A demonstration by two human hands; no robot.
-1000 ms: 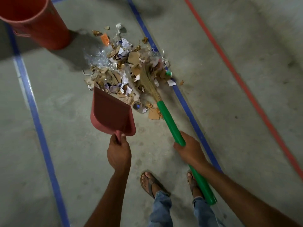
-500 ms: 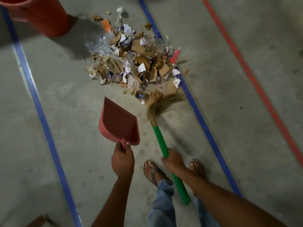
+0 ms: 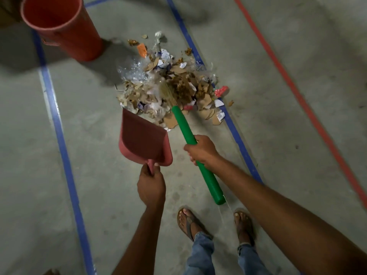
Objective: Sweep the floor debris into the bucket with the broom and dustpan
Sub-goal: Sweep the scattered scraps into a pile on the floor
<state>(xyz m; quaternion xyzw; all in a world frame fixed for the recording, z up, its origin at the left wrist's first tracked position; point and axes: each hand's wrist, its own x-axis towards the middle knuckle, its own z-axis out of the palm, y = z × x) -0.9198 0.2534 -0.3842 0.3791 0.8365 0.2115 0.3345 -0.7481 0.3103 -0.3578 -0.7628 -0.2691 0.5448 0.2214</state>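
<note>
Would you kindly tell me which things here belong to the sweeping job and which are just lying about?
Part of the job:
- broom, gripped by the right hand
- dustpan, held by the left hand
- debris pile
- bucket

Not part of it:
- blue floor lines
- red floor line
- sandals

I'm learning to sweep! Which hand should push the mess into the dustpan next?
Probably the right hand: it grips the broom, whose bristles sit in the debris pile. The left hand only holds the dustpan at the pile's near edge.
</note>
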